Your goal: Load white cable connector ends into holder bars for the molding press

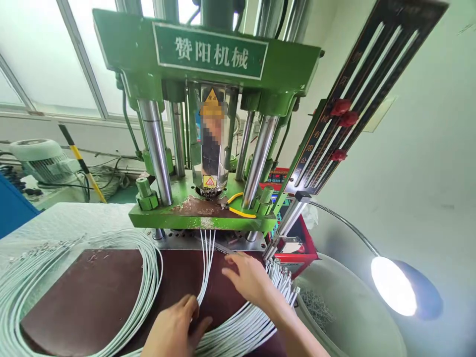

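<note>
Head: cables (207, 267) beside left grip (178, 325)

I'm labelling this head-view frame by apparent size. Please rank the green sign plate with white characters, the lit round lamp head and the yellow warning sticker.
1. Green sign plate with white characters
2. Lit round lamp head, though it sits nearer the camera
3. Yellow warning sticker

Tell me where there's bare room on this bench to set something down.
The largest free patch is the brown board, inside the white cable loop. A smaller strip lies between that loop and the cables running into the green press. It is crowded around the left hand, the right hand and the cable bundle.
</note>
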The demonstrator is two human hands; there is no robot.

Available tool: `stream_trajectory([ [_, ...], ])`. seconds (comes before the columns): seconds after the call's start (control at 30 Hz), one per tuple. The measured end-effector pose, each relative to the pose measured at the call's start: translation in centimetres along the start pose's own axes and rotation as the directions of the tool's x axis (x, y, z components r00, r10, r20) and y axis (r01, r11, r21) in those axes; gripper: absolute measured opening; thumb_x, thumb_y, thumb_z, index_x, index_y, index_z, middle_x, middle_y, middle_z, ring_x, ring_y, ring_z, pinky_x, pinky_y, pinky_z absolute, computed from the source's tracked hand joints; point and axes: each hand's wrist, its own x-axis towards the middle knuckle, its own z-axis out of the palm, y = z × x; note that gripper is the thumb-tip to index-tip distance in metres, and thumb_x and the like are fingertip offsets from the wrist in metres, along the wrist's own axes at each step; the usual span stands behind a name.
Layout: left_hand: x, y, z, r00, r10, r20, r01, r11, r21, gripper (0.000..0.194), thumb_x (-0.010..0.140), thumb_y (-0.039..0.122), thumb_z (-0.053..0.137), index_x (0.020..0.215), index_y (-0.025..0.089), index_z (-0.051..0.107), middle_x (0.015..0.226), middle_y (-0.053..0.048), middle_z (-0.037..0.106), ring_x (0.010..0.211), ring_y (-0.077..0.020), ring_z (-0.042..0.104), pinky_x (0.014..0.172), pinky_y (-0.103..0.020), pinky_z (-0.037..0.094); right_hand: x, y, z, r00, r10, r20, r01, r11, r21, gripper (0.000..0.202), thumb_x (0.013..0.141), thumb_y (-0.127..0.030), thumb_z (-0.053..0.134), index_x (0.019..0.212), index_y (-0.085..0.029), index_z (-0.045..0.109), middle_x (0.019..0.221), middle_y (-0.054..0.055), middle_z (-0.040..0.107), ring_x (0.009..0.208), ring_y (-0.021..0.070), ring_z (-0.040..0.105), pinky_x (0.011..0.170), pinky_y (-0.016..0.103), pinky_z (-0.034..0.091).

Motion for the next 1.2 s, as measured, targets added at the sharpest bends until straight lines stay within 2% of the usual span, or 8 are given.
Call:
stream_trajectory([
  [0.13,2.8,1.8,-1.4,0.993,0.044,-0.107,-0.005,0.941,0.339,0.020,0.087,0.023,0.048,0.099,0.015,0.062,0.099,-0.012,0.071,0.090,-0.0295,0.070,0.075,-0.037,0.052,5.7,-1.5,1.6,0.993,0.079,-0.090,-0.097,0.971,-0.221,0.024,0.089,-0.015,0.053,0.111,-0.013,0.063,0.117,0.016,0.062,0.094,0.0244,0.068,0.077,0.031,0.051],
  [0.27,4.0,1.1,-2.0,0.988,-0.014,-0.152,0.072,0.919,0.387,0.029,0.082,0.023,0.050,0.108,0.014,0.060,0.097,-0.013,0.072,0.093,-0.0301,0.070,0.077,-0.037,0.051,6.5,-0.9,3.2,0.995,0.071,-0.072,-0.089,0.956,-0.281,0.032,0.083,-0.001,0.049,0.111,-0.011,0.060,0.117,0.017,0.059,0.088,0.0238,0.070,0.074,0.032,0.052],
  [0.43,5.1,-2.8,-6.8,0.961,-0.113,-0.254,0.213,0.885,0.414,0.021,0.079,0.019,0.050,0.097,0.015,0.062,0.090,-0.013,0.073,0.090,-0.0303,0.070,0.075,-0.036,0.050,5.5,0.7,2.7,0.999,0.035,-0.012,-0.037,0.945,-0.325,0.037,0.074,0.001,0.057,0.110,-0.009,0.060,0.117,0.018,0.058,0.086,0.0236,0.069,0.073,0.031,0.052],
  [0.53,6.1,-5.9,-11.0,0.892,-0.215,-0.398,0.376,0.842,0.388,0.032,0.089,0.036,0.041,0.090,0.013,0.063,0.089,-0.018,0.073,0.088,-0.0355,0.069,0.071,-0.040,0.049,5.0,1.2,2.1,1.000,0.018,0.014,-0.012,0.942,-0.335,0.040,0.071,0.000,0.060,0.111,-0.008,0.060,0.115,0.017,0.059,0.086,0.0243,0.069,0.071,0.031,0.052],
  [0.63,7.3,-7.9,-13.0,0.855,-0.255,-0.452,0.435,0.827,0.356,0.046,0.091,0.049,0.036,0.081,0.014,0.063,0.085,-0.017,0.072,0.086,-0.0356,0.069,0.069,-0.039,0.049,4.8,1.4,1.8,0.999,-0.010,0.048,0.026,0.941,-0.337,0.038,0.071,-0.001,0.060,0.108,-0.010,0.061,0.113,0.015,0.060,0.086,0.0248,0.069,0.071,0.031,0.051],
  [0.8,7.6,-8.4,-10.4,0.855,-0.235,-0.463,0.408,0.856,0.318,0.050,0.090,0.057,0.036,0.091,0.015,0.061,0.089,-0.016,0.072,0.090,-0.0324,0.070,0.073,-0.037,0.049,4.7,1.7,2.0,0.995,-0.041,0.095,0.071,0.936,-0.344,0.040,0.076,-0.001,0.054,0.113,-0.014,0.060,0.115,0.013,0.060,0.090,0.0249,0.068,0.071,0.032,0.049],
  [0.97,4.8,-8.9,-7.6,0.845,-0.243,-0.476,0.394,0.885,0.248,0.048,0.089,0.055,0.041,0.113,0.015,0.052,0.105,-0.013,0.071,0.095,-0.0293,0.069,0.077,-0.036,0.049,5.0,2.2,2.3,0.994,-0.060,0.090,0.086,0.943,-0.320,0.032,0.087,-0.012,0.052,0.117,-0.017,0.061,0.117,0.011,0.060,0.098,0.0245,0.066,0.075,0.031,0.048],
  [1.2,3.7,-11.1,-7.1,0.794,-0.311,-0.522,0.447,0.881,0.154,0.056,0.088,0.057,0.046,0.121,0.012,0.050,0.112,-0.018,0.068,0.103,-0.0347,0.065,0.083,-0.042,0.050,4.1,1.6,3.1,0.991,-0.126,-0.037,0.110,0.953,-0.281,0.028,0.090,-0.021,0.055,0.117,-0.017,0.062,0.118,0.011,0.061,0.102,0.0245,0.064,0.080,0.033,0.049],
])
